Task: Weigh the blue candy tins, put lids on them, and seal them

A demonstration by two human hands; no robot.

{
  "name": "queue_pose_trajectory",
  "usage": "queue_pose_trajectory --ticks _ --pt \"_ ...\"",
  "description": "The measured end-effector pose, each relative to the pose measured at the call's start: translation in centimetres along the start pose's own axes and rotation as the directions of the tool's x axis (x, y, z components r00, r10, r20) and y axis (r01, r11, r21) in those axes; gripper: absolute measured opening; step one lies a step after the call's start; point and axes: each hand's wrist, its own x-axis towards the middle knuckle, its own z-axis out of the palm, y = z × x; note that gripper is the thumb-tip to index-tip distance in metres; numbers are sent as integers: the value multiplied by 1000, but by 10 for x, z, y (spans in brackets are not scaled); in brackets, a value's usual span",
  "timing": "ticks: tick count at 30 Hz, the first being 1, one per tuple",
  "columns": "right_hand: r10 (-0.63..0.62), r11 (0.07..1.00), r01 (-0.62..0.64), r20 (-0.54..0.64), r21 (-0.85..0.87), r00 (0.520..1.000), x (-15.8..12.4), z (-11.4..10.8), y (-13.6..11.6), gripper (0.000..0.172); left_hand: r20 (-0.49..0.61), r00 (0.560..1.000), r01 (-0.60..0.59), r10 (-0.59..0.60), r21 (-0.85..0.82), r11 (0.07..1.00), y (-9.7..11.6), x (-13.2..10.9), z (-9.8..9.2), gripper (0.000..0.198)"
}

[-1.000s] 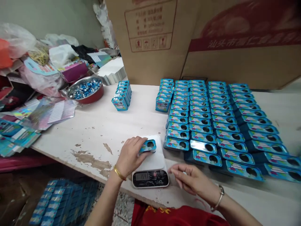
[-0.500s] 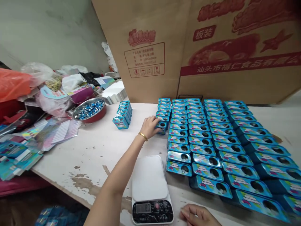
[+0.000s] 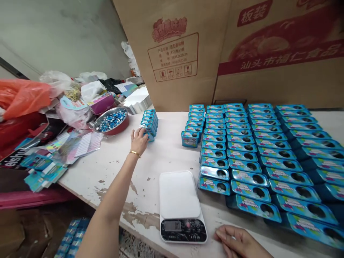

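Note:
My left hand (image 3: 139, 141) reaches across the table and closes over the near end of a short row of blue tins (image 3: 149, 122), with a tin (image 3: 148, 135) partly hidden under my fingers. Beyond it, a large grid of blue tins with round windows (image 3: 258, 157) lies flat or stands in rows. A single tin (image 3: 189, 139) stands at the near end of the grid's leftmost row. My right hand (image 3: 236, 240) rests at the table's front edge, holding nothing. A white digital scale (image 3: 178, 195) sits between my hands, with nothing on it.
The peeling white table (image 3: 129, 172) ends at a front edge. Large cardboard boxes (image 3: 174, 53) stand behind it. To the left are a red-and-steel bowl of blue pieces (image 3: 111, 120), printed cards (image 3: 80, 147), and plastic bags (image 3: 24, 98). Packed blue tins (image 3: 71, 238) lie below.
My left hand has moved left from the grid to the short row, and a tin now stands at the grid's near end. The view has shifted slightly, while my right hand stays low.

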Motion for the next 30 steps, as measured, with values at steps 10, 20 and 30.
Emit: queue_pose_trajectory --ticks 10,20,30 --pt "-60 997 62 -31 50 998 -15 3 -11 56 154 868 -434 471 -224 873 116 -86 -155 18" --pt "-149 981 152 -35 123 988 -26 4 -15 45 104 880 -395 463 -380 837 147 -110 -150 27" --pt "36 993 -30 -47 112 998 -49 7 -12 48 124 925 335 -360 -717 612 86 -216 -70 27"
